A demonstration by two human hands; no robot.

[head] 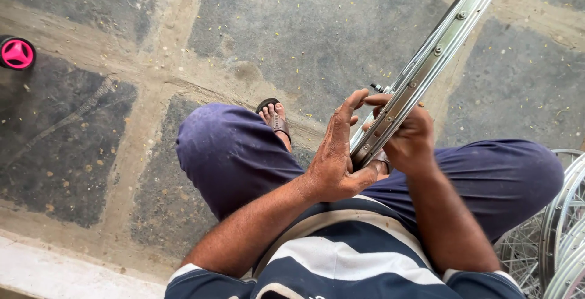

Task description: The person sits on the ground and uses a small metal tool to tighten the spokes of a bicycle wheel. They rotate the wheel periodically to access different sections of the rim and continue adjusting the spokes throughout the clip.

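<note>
Nearest, the left hand (pixel 334 156) presses its open palm against the near end of the metal wheel rim (pixel 420 67). The right hand (pixel 409 137) grips the rim from the right side. Beyond lies the stone floor (pixel 317 31).

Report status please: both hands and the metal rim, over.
Left hand open against wheel rim. Right hand shut on wheel rim. Nothing in the way.
</note>
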